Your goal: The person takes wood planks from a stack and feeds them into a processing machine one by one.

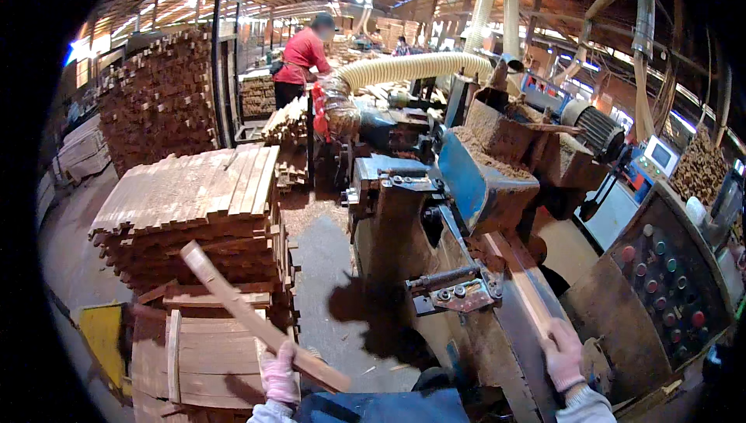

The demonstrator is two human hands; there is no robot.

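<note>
My left hand (pixel 280 375), in a pinkish work glove, is closed around a wooden strip (pixel 241 310) that slants up and to the left above a stack of boards. My right hand (pixel 564 354), gloved the same way, rests on the near end of another wooden strip (pixel 522 279) lying on the bed of a woodworking machine (pixel 483 182). That strip's far end runs under the machine's blue, sawdust-covered hood. The right fingers curl over the wood. A metal guide bracket (pixel 458 291) sits left of this strip.
Stacked boards (pixel 186 190) stand at the left, with a lower pile (pixel 214 353) nearer me. A yellow metal part (pixel 102 337) is beside it. On the right is a button panel (pixel 668 283). A ribbed hose (pixel 420 69) crosses behind the machine. A person in red (pixel 303 57) stands farther back.
</note>
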